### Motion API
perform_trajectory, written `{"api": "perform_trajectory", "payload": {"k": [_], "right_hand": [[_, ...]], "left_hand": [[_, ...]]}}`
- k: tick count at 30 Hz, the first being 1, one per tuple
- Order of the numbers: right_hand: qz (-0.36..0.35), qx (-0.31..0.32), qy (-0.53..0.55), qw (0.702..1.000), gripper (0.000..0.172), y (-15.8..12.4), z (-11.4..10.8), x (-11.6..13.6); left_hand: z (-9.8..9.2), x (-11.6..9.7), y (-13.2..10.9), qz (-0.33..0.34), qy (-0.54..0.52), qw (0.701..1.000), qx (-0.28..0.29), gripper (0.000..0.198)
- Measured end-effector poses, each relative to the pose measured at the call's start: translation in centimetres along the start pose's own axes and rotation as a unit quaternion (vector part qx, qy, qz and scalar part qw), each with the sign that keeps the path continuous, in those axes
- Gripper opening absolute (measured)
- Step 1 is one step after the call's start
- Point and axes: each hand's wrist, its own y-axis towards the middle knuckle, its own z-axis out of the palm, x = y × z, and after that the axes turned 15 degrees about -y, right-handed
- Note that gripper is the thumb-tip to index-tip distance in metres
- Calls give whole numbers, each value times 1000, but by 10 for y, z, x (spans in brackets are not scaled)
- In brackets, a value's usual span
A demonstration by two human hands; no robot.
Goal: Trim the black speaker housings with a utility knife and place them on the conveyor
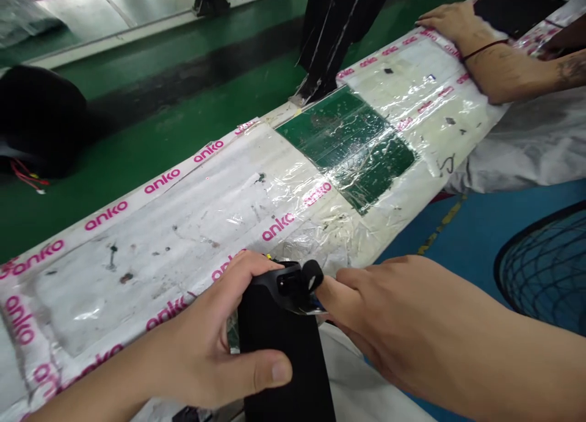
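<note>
A long black rectangular housing (pixel 288 355) stands tilted at the near edge of the bench, its lower end cut off by the frame. My left hand (pixel 220 336) is wrapped around it, thumb across the near face and fingers over the top left. At the upper end is a dark, curved end piece (pixel 277 287) with a recess. Beside that, a short black round part (pixel 312 274) sticks up. My right hand (pixel 379 306) is closed against this end from the right; what its fingers hold is hidden behind them.
The bench (pixel 183 220) is covered in taped plastic with pink "anko" print and a green patch (pixel 348 147). Another person's hand (pixel 453 25) rests at its far end. Beyond lies a green conveyor belt (pixel 160 98) with a black object (pixel 39 120). A mesh basket (pixel 549 257) stands right.
</note>
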Motion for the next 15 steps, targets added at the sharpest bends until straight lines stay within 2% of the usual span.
{"api": "perform_trajectory", "payload": {"k": [3,5,7,9,10,11,13,15], "right_hand": [[-29,1,8,1000,32,-5,-14,-16],[-21,-23,12,999,23,-15,-23,-26],[38,-58,48,996,16,-28,-25,-26],[124,-82,136,979,14,-40,-20,-12],[167,-97,189,963,15,-43,-16,-1],[189,-88,252,945,23,-45,-11,12],[251,-21,357,900,49,-45,0,37],[313,34,440,841,53,-43,8,54]], "left_hand": [[-1,1,-3,5,26,1000,-13,60],[1,1,-5,12,44,999,-26,59],[6,3,-7,26,67,997,-42,61],[15,4,-10,29,106,991,-79,63],[21,5,-12,27,130,986,-105,64],[26,5,-14,22,152,979,-131,66],[35,7,-19,12,179,970,-162,74],[37,9,-23,21,186,969,-162,86]]}}
